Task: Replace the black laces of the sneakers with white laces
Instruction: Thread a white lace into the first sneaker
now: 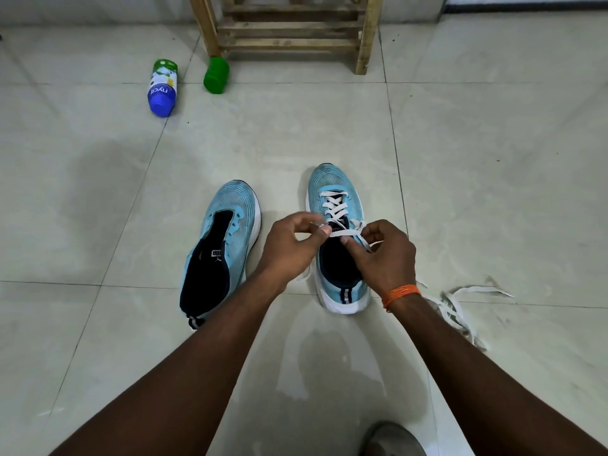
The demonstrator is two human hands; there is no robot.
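1. Head view, arms: both forearms reach forward and inward from the near edge of the tiled floor (pixel 493 159), so the two hands sit close together over one shoe without touching each other.
2. The left hand (pixel 291 240) is knuckles-up with its fingers curled. Thumb and forefinger pinch one end of the white lace (pixel 335 205) at the shoe's left side.
3. The right hand (pixel 386 255) is also curled, with the wrist bent slightly inward. Its thumb and forefinger pinch the other end of the same lace just above the shoe's opening. An orange thread band (pixel 401 293) circles this wrist.
4. The laced sneaker (pixel 332 182), light blue with a white sole, stands near the middle of the floor with its toe pointing away. The white lace crosses its eyelets in several rows down to the hands.
5. The unlaced sneaker (pixel 237 205) lies just to its left, tilted onto its side and slightly apart from it. Its eyelets are bare and the dark lining shows.
6. A loose white lace (pixel 457 307) lies in a tangle on the floor to the right, behind the right forearm.
7. Toward the far edge of the floor, on the left, a blue-capped bottle (pixel 162 87) lies on its side. A green container (pixel 216 75) rests near it, against a leg of the wooden frame (pixel 289 28).
8. No black lace can be made out.
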